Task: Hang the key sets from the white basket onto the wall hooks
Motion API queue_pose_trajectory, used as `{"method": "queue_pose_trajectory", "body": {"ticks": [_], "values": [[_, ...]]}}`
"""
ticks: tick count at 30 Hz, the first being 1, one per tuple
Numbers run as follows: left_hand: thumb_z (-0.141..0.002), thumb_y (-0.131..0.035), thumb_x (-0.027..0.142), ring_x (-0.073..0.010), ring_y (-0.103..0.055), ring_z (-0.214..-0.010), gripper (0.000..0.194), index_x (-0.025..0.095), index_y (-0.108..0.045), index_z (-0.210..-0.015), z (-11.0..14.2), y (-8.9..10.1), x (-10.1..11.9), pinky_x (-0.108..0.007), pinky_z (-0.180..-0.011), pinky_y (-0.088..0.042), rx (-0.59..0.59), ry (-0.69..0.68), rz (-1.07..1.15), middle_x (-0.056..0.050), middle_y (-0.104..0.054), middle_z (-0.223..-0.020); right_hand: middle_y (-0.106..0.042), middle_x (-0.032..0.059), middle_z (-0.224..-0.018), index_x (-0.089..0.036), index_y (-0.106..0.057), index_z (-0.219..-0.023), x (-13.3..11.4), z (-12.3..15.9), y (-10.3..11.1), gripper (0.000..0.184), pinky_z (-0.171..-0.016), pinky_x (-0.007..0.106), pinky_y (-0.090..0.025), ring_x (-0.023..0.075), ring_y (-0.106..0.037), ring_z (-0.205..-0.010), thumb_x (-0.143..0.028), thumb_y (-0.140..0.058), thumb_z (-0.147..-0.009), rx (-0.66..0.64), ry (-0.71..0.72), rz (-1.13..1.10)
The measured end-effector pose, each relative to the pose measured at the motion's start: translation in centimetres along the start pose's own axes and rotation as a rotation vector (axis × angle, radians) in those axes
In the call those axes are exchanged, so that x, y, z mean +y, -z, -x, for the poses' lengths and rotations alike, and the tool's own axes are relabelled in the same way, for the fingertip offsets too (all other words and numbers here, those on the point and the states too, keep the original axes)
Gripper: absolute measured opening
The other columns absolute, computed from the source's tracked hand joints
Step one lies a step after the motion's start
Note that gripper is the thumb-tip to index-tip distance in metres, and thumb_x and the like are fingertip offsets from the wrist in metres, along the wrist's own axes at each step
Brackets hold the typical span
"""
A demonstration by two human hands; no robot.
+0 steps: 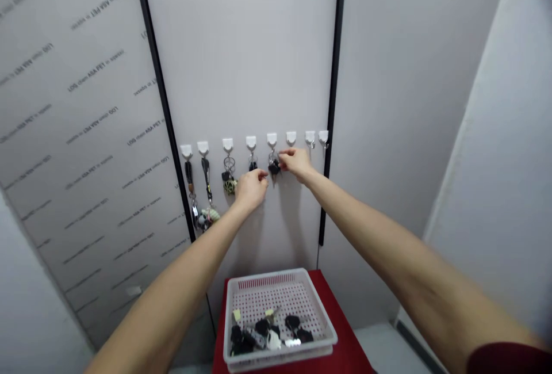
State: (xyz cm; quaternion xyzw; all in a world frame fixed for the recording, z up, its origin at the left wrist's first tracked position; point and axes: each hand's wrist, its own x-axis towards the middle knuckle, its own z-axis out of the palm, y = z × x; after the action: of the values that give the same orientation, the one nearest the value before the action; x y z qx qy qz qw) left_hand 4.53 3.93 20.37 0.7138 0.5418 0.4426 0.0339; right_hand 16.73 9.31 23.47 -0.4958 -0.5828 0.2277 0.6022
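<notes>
A bunch of keys (pixel 274 168) with a dark fob hangs by its ring from the fifth white hook (pixel 271 139). My right hand (pixel 295 162) is at the right side of this bunch, thumb and forefinger pinched at the ring. Lower and to the left, my left hand (pixel 253 188) has its fingers curled together, their tips close beside the keys; whether anything is between them is hidden. Behind that hand, dark keys (pixel 252 164) on the fourth hook (pixel 250 142) are partly covered.
Further left hang keys with a round yellowish charm (pixel 229 186) and two strap keyrings (pixel 188 175) (pixel 206 171). Three hooks (pixel 310 137) on the right carry no keys. Below, a white perforated basket (pixel 280 275) holds several keys and fobs on a red surface (pixel 345 345).
</notes>
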Motion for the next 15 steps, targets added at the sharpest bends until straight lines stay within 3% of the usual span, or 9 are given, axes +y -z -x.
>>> {"method": "queue_pose_trajectory", "body": {"ticks": [2,4,6,9,11,13,15], "values": [[-0.063,-0.043,0.019,-0.0120,-0.051,-0.069,0.023,0.018,-0.056,-0.082,2.2,-0.3,-1.7,-0.021,-0.064,-0.037,-0.061,-0.032,0.039,-0.002,-0.059,-0.075,-0.053,-0.0001,-0.063,-0.014,-0.051,-0.078,1.9,1.7,0.5,0.018,-0.048,0.020,-0.040,0.0055,-0.049,-0.047,-0.016,-0.044,-0.062,0.014,0.080,0.092],[-0.062,-0.044,0.020,-0.0116,-0.051,-0.067,0.022,0.017,-0.057,-0.080,4.9,-1.1,-4.0,-0.021,-0.064,-0.037,-0.141,-0.018,0.082,-0.002,-0.059,-0.073,-0.054,0.0006,-0.066,-0.014,-0.052,-0.081,4.8,4.8,0.8,0.021,-0.052,0.019,-0.039,0.0054,-0.048,-0.051,-0.018,-0.044,-0.063,-0.060,0.136,0.190],[-0.061,-0.045,0.020,-0.0112,-0.050,-0.064,0.022,0.016,-0.057,-0.079,8.0,-2.4,-6.8,-0.021,-0.062,-0.037,-0.250,0.066,0.121,-0.003,-0.059,-0.070,-0.055,0.0011,-0.065,-0.014,-0.054,-0.079,8.1,9.1,0.9,0.020,-0.054,0.019,-0.037,0.0060,-0.048,-0.053,-0.017,-0.044,-0.062,-0.297,0.145,0.315],[-0.060,-0.045,0.020,-0.0111,-0.050,-0.060,0.023,0.013,-0.056,-0.079,12.9,-5.0,-10.6,-0.021,-0.058,-0.037,-0.461,0.231,0.155,-0.003,-0.058,-0.068,-0.058,0.0012,-0.064,-0.014,-0.058,-0.073,12.8,15.8,0.8,0.018,-0.054,0.019,-0.035,0.0084,-0.048,-0.055,-0.017,-0.048,-0.058,-0.810,0.132,0.509],[-0.058,-0.046,0.020,-0.0115,-0.050,-0.060,0.024,0.013,-0.055,-0.080,15.7,-6.6,-12.2,-0.021,-0.056,-0.037,-0.608,0.285,0.148,-0.003,-0.058,-0.068,-0.059,0.0018,-0.068,-0.016,-0.058,-0.076,15.2,18.9,0.6,0.022,-0.053,0.019,-0.034,0.0108,-0.050,-0.060,-0.021,-0.052,-0.055,-1.034,0.129,0.614],[-0.053,-0.051,0.021,-0.0131,-0.050,-0.063,0.027,0.015,-0.055,-0.080,17.6,-7.7,-12.9,-0.021,-0.056,-0.036,-0.715,0.268,0.086,-0.003,-0.057,-0.070,-0.059,0.0033,-0.074,-0.018,-0.057,-0.081,16.8,20.5,0.3,0.029,-0.054,0.020,-0.033,0.0136,-0.051,-0.066,-0.026,-0.055,-0.053,-1.106,0.131,0.726],[-0.047,-0.055,0.020,-0.0155,-0.049,-0.068,0.029,0.018,-0.056,-0.076,18.6,-8.2,-12.9,-0.022,-0.058,-0.034,-0.762,0.206,-0.019,-0.004,-0.057,-0.073,-0.059,0.0052,-0.078,-0.018,-0.057,-0.082,17.7,20.9,0.0,0.032,-0.055,0.021,-0.033,0.0160,-0.051,-0.070,-0.028,-0.055,-0.052,-1.092,0.141,0.837]]}}
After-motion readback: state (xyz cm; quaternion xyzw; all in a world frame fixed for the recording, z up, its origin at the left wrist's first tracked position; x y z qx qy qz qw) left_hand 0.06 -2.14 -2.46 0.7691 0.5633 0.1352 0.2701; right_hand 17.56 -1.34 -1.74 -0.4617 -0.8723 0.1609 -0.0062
